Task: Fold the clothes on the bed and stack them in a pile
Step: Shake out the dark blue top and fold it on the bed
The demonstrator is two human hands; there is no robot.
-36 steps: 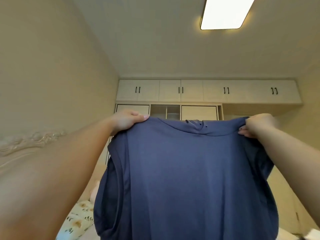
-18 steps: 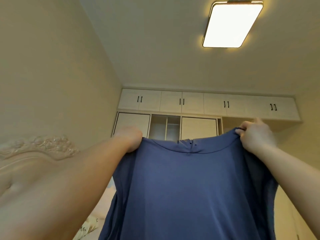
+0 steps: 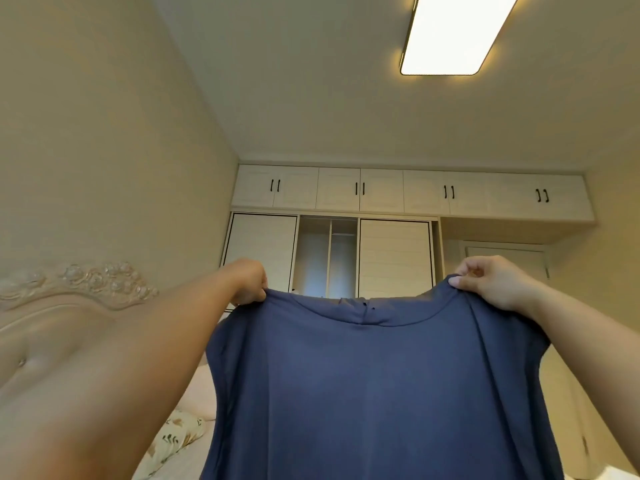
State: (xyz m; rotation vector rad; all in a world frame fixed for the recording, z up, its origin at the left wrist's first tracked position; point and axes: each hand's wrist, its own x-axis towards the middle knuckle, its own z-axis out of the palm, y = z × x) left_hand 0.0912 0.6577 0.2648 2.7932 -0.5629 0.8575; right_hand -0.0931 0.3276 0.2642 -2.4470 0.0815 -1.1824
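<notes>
As both hands pinch shoulders, blue shirt (image 3: 374, 393) hangs below.

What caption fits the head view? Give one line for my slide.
Both hands, left hand and right hand, hold a blue shirt up by its shoulders before the wardrobe.

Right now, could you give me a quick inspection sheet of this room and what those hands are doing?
Surface: bed, only a floral-print corner shows at lower left.
Job's things: blue shirt, held up in the air, hanging unfolded.
Clutter: nothing seen.
Grippers: left hand and right hand each grip a shoulder of the shirt.
Cables: nothing seen.
Surroundings: carved headboard, wardrobe with its middle section open, ceiling light on.
</notes>
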